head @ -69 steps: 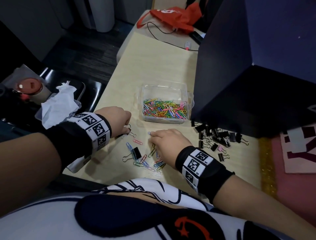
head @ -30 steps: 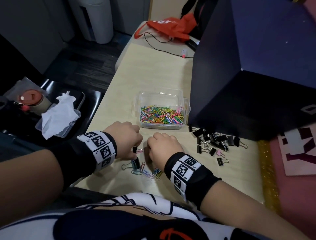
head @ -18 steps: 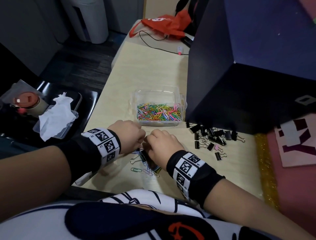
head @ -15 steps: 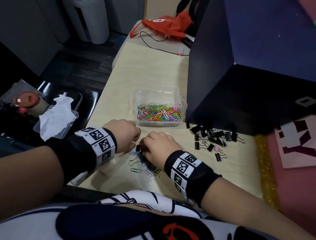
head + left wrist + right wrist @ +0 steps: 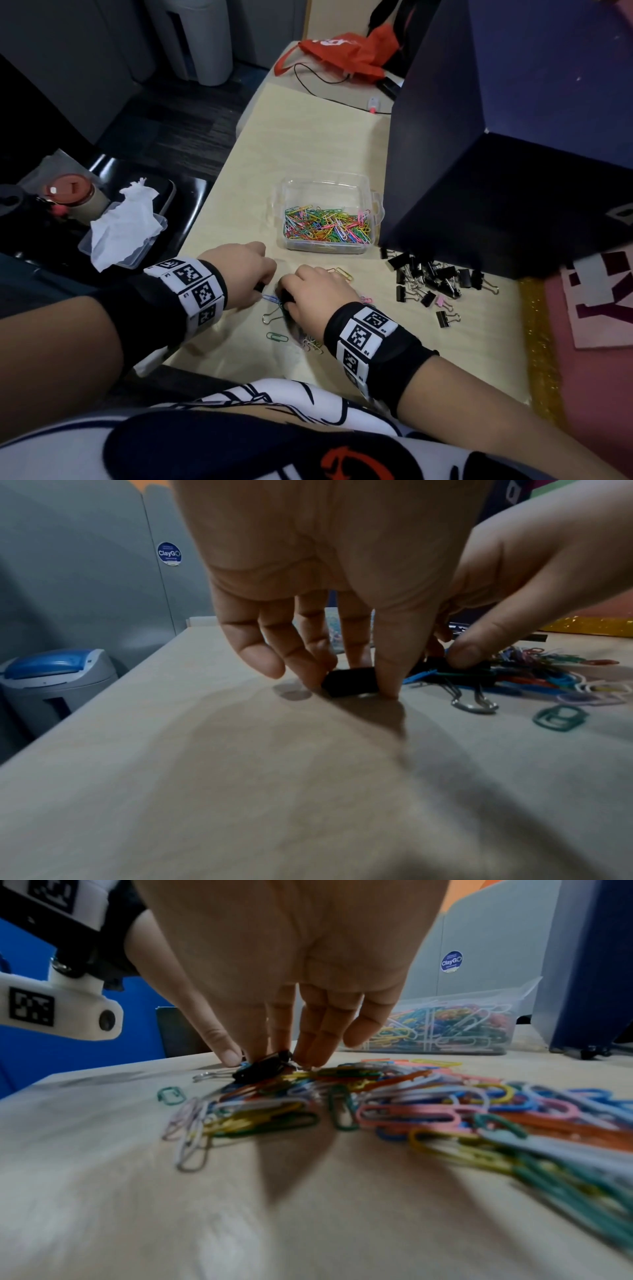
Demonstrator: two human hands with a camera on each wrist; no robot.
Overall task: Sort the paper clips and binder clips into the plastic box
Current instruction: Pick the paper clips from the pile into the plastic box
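Box, clear plastic, stands on the pale surface and holds a heap of coloured paper clips; no binder clip can be made out inside it. Just nearer than the box, the left hand pinches a small black clip between thumb and fingers, pressed down on the surface (only its black body shows, the handles hidden under the fingertips). Beside it, also nearer than the box, the right hand pinches a second black binder clip, whose wire handles stick out toward the person. This clip lies tangled in a loose pile of coloured paper clips, most of it covered by the right hand in the head view. Right of the box lies a cluster of black binder clips, with one small pink one among them, hard to make out.
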